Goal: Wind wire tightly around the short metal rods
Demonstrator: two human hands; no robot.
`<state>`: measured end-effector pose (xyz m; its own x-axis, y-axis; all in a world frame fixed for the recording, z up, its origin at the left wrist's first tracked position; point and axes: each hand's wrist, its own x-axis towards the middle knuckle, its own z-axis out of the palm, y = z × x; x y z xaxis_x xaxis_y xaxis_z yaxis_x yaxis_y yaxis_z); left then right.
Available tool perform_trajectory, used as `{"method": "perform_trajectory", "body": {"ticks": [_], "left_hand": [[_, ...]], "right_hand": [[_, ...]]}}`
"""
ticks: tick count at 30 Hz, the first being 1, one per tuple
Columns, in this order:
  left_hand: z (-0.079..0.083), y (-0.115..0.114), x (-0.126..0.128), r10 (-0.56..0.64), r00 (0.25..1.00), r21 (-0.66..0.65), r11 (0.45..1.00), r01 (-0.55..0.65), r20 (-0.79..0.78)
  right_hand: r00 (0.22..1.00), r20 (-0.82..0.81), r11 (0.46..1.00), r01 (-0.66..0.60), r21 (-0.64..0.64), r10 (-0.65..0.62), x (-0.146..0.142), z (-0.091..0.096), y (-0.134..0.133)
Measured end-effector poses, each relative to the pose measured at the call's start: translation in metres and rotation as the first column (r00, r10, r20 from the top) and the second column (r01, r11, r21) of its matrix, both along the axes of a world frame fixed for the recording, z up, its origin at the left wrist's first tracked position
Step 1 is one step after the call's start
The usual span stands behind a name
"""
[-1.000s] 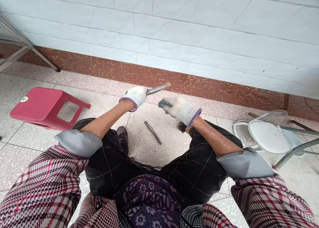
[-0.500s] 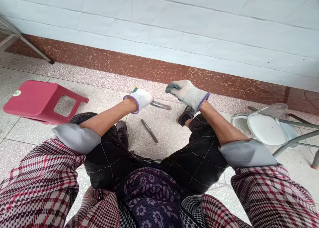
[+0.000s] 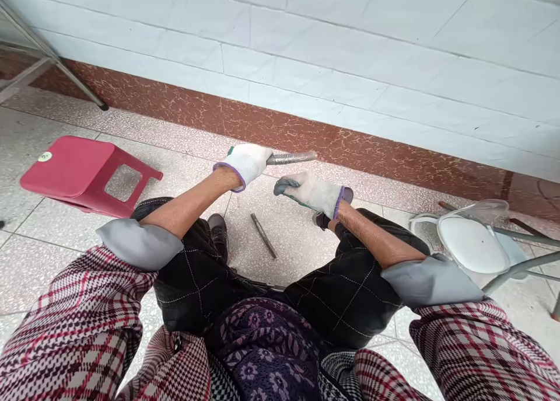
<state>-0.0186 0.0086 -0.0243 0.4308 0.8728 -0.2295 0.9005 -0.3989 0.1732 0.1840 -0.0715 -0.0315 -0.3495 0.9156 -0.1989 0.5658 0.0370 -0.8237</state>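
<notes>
I sit with both gloved hands stretched out over the tiled floor. My left hand (image 3: 246, 161) is closed around one end of a grey metal rod (image 3: 292, 157), which points right, roughly level, above the floor. My right hand (image 3: 306, 192) hovers just below and right of the rod with its fingers loosely stretched toward the left and nothing in them. A second, thinner metal bar (image 3: 263, 235) lies on the floor between my feet, apart from both hands.
A red plastic stool (image 3: 83, 176) lies tipped on its side at the left. A white round object on a grey metal frame (image 3: 472, 243) stands at the right. A tiled wall with a brown skirting (image 3: 385, 150) runs across ahead; metal legs (image 3: 65, 77) show far left.
My left hand has lifted the rod from a downward slant back to about level. My right hand has dropped from above the rod to below it.
</notes>
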Motion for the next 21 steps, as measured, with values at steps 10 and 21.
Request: {"method": "perform_trajectory", "body": {"ticks": [10,21], "left_hand": [[-0.024,-0.003,0.014,-0.107,0.972,-0.034,0.994,0.102,-0.211],[-0.015,-0.017,0.014,-0.239,0.950,-0.049,0.971,0.234,-0.199]], "right_hand": [[0.999,-0.015,0.999,0.029,-0.038,-0.030,-0.002,0.001,0.005],[0.993,-0.012,0.992,0.115,-0.048,-0.116,0.014,0.004,0.048]]}}
